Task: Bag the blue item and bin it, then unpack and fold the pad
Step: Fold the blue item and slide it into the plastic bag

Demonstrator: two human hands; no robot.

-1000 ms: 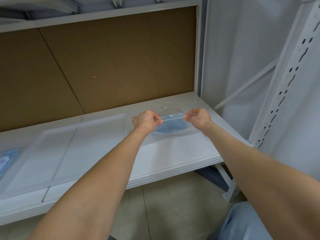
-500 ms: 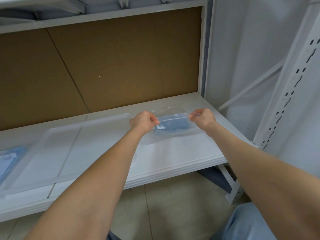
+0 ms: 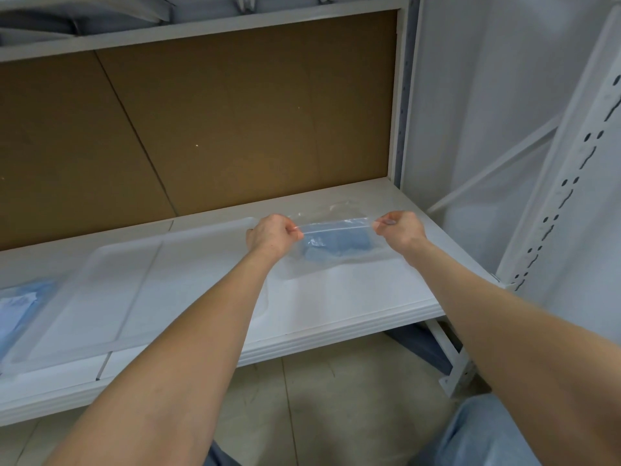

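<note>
My left hand (image 3: pixel 274 233) and right hand (image 3: pixel 400 228) each pinch a top corner of the bag (image 3: pixel 336 226), blue item (image 3: pixel 339 244) inside, over the shelf (image 3: pixel 353 294); pull the strip taut, then press along it evenly to seal.

White shelf (image 3: pixel 353 297): flat board with a ribbed front edge, taken as landmark. Brown backboard (image 3: pixel 235 129): stands upright along the shelf's rear edge, with one slanting seam left of its middle. Upper rail (image 3: pixel 201 26): white, above the shelf, topping the backboard. Perforated post (image 3: pixel 568 183): white, right of the shelf. Brace (image 3: pixel 497 169): slants between shelf and post. Tiled floor (image 3: pixel 319 398): below the shelf's front. Denim leg (image 3: pixel 487 432): lower right of the shelf.
</note>
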